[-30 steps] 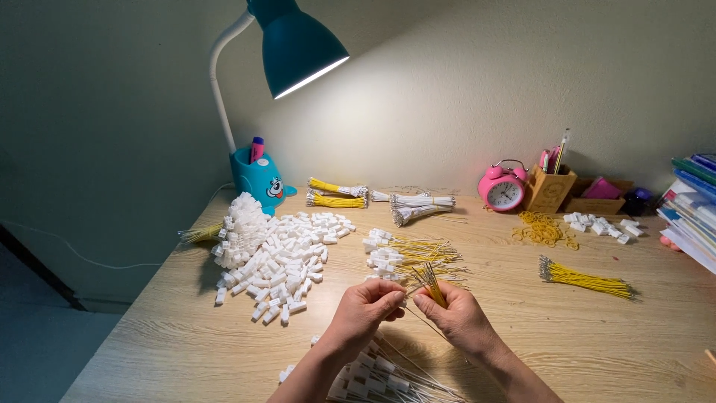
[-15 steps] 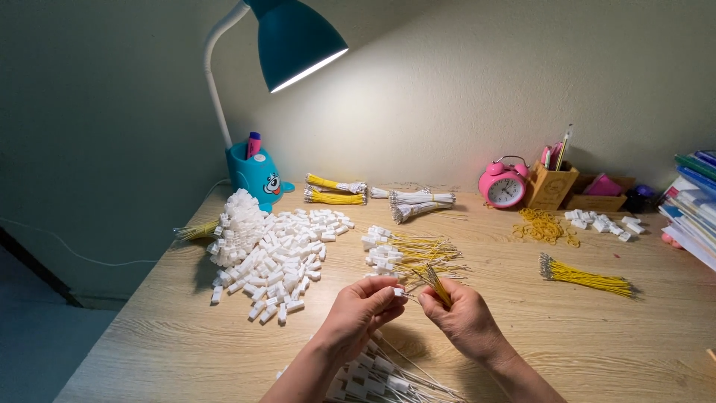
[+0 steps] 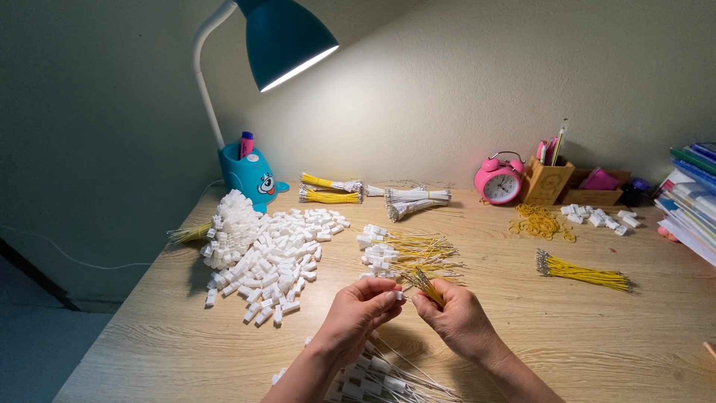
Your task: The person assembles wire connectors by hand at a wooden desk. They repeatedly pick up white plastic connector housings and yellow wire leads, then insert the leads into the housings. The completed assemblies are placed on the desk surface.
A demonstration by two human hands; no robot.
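Teal metal desk lamp (image 3: 287, 41), white neck. Pale wood-grain desk (image 3: 149, 343). White plastic connector heap (image 3: 261, 250). Yellow wire bundle (image 3: 585, 273). Pink round alarm clock (image 3: 499, 180). Teal cartoon-eyed pen holder (image 3: 250, 175). Tan wooden pencil box (image 3: 546, 181).

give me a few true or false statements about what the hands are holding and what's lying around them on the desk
1. The right hand holds a small bunch of yellow wires. True.
2. The left hand rests flat on the desk. False: it is raised, fingertips pinching a small white connector.
3. The pile of white connectors lies left of the hands. True.
4. The alarm clock is blue. False: it is pink.
5. The lamp is lit. True.
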